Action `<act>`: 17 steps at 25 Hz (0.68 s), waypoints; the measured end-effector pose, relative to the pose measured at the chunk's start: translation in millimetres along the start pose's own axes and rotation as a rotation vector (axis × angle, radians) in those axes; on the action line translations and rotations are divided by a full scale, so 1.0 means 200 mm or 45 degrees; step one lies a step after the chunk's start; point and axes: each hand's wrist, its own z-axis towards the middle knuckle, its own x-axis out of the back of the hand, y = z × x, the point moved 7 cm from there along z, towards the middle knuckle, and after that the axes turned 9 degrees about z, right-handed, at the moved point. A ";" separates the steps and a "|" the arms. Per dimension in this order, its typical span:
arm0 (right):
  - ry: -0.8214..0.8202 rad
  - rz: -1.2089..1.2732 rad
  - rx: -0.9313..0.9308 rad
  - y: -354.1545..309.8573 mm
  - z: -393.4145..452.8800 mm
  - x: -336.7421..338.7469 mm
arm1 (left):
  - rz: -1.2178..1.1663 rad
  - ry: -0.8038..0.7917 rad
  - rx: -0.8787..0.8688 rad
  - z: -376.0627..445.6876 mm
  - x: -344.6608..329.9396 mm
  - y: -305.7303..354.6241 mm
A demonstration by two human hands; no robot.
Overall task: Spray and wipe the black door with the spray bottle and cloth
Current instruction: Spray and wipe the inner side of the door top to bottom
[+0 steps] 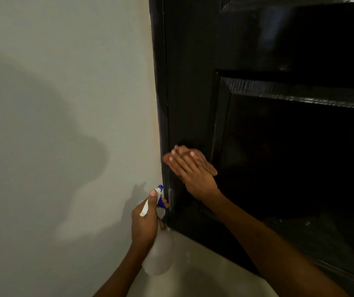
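Black door (pixel 278 146) glossy, panelled, right of the pale wall (pixel 54 103). Right hand (pixel 191 170) flat, fingers straight, pressing a brownish cloth (pixel 206 163) on its left stile; cloth mostly covered. Left hand (pixel 146 221) grasps the spray bottle (pixel 157 254) neck near the frame, thumb over the blue-white head; bottle body blurred.

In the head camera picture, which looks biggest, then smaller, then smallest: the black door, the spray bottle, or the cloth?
1. Black door, by far the biggest.
2. Spray bottle.
3. Cloth, smallest, though the right hand covers much of it and the bottle is nearer the camera, so this is unsure.
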 end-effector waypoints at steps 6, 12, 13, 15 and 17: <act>-0.579 -0.011 0.094 -0.24 -0.51 -0.77 | 0.042 -0.095 -0.039 0.03 -0.06 -0.06; -0.794 -0.177 0.137 -0.27 -0.71 -0.96 | -0.033 -0.127 0.008 0.00 -0.11 -0.28; -0.708 -0.197 0.139 -0.28 -0.65 -0.90 | -0.029 -0.132 0.004 0.01 -0.09 -0.35; -0.535 -0.198 0.161 -0.26 -0.52 -0.71 | 0.001 -0.135 -0.018 0.03 -0.08 -0.43; -0.318 -0.168 0.116 -0.17 -0.39 -0.41 | 0.032 -0.160 -0.075 0.03 -0.07 -0.45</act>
